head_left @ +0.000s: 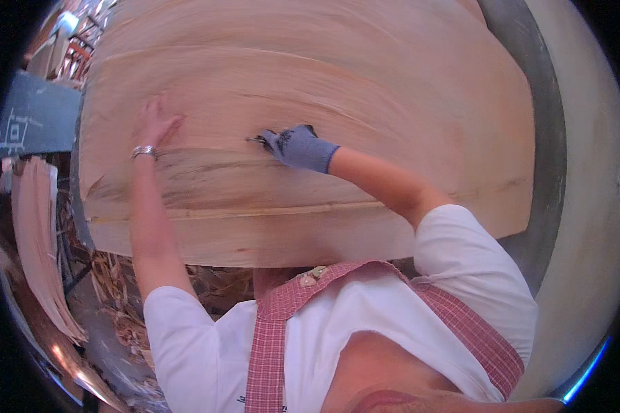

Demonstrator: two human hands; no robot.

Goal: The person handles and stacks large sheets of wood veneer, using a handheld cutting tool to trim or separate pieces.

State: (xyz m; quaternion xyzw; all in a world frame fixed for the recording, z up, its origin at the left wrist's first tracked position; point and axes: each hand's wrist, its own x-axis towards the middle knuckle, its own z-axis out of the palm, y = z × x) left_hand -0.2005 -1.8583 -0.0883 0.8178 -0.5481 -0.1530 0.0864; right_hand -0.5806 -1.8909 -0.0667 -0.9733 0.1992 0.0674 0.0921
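Sleeves frame the veneer sheet (310, 103), its grain running left-right. Gloved right hand (297, 146) pinches a small tool (258, 140) mid-sheet; bare left hand (155, 122) lies flat, spread, leftward.

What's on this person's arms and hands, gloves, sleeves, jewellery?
The left hand is ungloved, with a silver-coloured metal bracelet on the wrist. The right hand wears a grey-blue knit glove with darker fingertips and a ribbed cuff. Both forearms are uncovered; short white sleeves end above the elbows. A red-and-white checked apron strap crosses the white shirt.
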